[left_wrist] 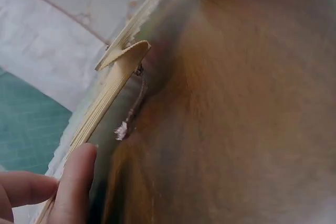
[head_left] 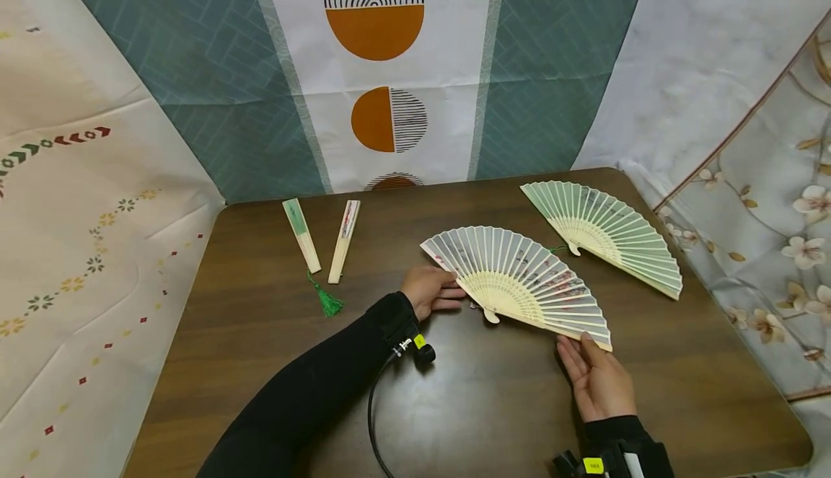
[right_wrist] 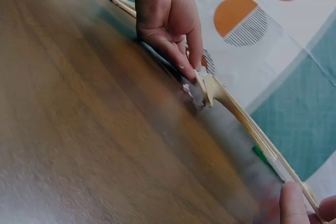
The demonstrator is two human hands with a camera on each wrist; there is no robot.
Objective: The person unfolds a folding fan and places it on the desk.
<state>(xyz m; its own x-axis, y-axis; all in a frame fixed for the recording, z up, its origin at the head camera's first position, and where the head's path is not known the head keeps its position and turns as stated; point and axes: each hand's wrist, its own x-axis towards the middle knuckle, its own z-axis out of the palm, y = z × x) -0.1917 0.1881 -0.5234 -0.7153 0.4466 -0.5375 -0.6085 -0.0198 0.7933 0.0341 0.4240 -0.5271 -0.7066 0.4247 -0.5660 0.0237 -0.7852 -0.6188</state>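
Observation:
A spread white folding fan [head_left: 513, 276] with pale ribs and a dark and reddish printed pattern is held at both outer edges. My left hand [head_left: 431, 292] pinches its left edge, and my right hand [head_left: 600, 381] grips the right end stick between thumb and fingers. In the left wrist view, a small pale tassel [left_wrist: 122, 130] hangs by a cord from the fan's pivot end [left_wrist: 126, 56]. The right wrist view shows the fan edge-on above the table, with the right fingertips [right_wrist: 293, 203] on its near stick. A spread green fan [head_left: 604, 233] lies behind, to the right.
At the back left of the brown table [head_left: 240, 363] lie a folded green fan [head_left: 301, 234] with a green tassel [head_left: 329, 301] and a folded white fan [head_left: 344, 241]. Patterned cloths [head_left: 545, 67] hang behind and beside the table. A black cable [head_left: 371, 420] runs below the left wrist.

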